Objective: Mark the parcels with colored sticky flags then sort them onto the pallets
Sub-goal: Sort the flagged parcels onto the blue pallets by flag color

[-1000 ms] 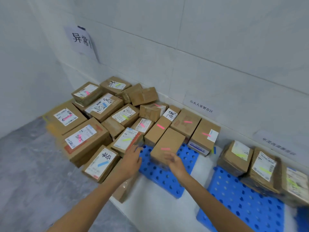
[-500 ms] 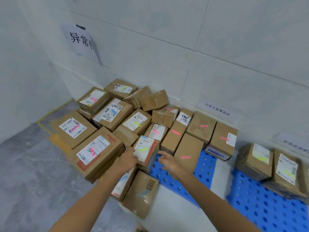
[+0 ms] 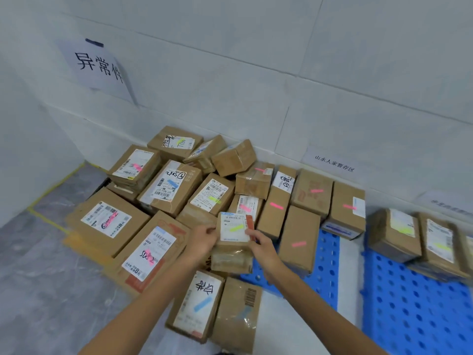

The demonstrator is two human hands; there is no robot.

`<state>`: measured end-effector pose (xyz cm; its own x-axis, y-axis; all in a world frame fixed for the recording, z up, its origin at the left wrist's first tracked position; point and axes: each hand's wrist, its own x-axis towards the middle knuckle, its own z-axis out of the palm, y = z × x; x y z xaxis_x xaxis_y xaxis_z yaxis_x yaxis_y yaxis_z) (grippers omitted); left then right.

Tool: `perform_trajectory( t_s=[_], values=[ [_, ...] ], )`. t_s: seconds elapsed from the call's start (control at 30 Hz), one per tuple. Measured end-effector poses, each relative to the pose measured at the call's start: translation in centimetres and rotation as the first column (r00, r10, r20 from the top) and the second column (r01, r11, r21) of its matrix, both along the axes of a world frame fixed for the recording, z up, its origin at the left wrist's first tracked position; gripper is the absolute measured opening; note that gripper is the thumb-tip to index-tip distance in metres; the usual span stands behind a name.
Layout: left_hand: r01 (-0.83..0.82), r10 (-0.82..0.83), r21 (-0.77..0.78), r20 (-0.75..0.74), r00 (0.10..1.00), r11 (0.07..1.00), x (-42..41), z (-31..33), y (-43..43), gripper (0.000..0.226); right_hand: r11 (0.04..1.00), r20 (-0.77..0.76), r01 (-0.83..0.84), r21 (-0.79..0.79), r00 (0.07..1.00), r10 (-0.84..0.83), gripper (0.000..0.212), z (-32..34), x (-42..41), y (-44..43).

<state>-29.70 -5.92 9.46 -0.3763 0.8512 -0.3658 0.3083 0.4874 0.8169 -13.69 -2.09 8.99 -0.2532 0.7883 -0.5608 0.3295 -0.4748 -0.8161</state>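
Observation:
A small cardboard parcel (image 3: pixel 234 235) with a white label and a yellow-green flag is raised above the pile. My left hand (image 3: pixel 203 239) grips its left side and my right hand (image 3: pixel 258 242) grips its right side. Around it lie several parcels with pink, blue and yellow-green flags. Pink-flagged parcels (image 3: pixel 298 242) sit on the middle blue pallet (image 3: pixel 327 272). Yellow-green-flagged parcels (image 3: pixel 399 234) sit on the right blue pallet (image 3: pixel 414 311). Two blue-flagged parcels (image 3: pixel 199 306) lie near me on the floor.
A wall sign with large black characters (image 3: pixel 98 64) hangs over the left pile. Smaller signs (image 3: pixel 332 162) mark the wall behind each pallet. Yellow tape (image 3: pixel 48 198) lines the grey floor at left. A white strip (image 3: pixel 349 283) of floor separates the pallets.
Both hands closed on the yellow-green-flagged parcel and lifted it off the pile's edge. The view drew closer and shifted left.

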Motion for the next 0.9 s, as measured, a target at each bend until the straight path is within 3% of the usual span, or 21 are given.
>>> perform_trajectory(
  t_s=[0.17,0.27,0.37,0.6,0.73,0.9],
  values=[
    [-0.093,0.082,0.131,0.091,0.992,0.987,0.3,2.4,2.0,0.010,0.994,-0.106,0.045,0.098,0.994,-0.034,0.036,3.1,0.6,0.4],
    [-0.075,0.063,0.252,0.058,0.996,0.965,1.8,4.0,3.4,0.010,0.966,-0.149,0.156,0.207,0.981,-0.127,0.039,5.6,1.7,0.6],
    [-0.016,0.012,0.313,0.012,1.000,0.950,5.1,5.6,5.2,0.013,0.895,-0.139,0.252,0.369,0.967,-0.215,0.041,7.9,4.3,1.4],
    [0.225,-0.264,0.495,0.009,0.964,0.839,15.8,8.7,8.8,0.024,0.772,-0.108,0.440,0.460,0.890,-0.442,0.044,9.9,14.2,3.0],
    [0.404,-0.443,0.457,-0.024,0.896,0.792,22.1,7.6,9.4,0.019,0.719,-0.081,0.540,0.438,0.820,-0.567,0.044,8.8,20.9,2.6],
    [0.519,-0.541,0.253,0.017,0.841,0.816,30.2,4.5,9.4,0.020,0.736,0.007,0.583,0.344,0.782,-0.623,0.040,6.8,28.8,1.3]
  ],
)
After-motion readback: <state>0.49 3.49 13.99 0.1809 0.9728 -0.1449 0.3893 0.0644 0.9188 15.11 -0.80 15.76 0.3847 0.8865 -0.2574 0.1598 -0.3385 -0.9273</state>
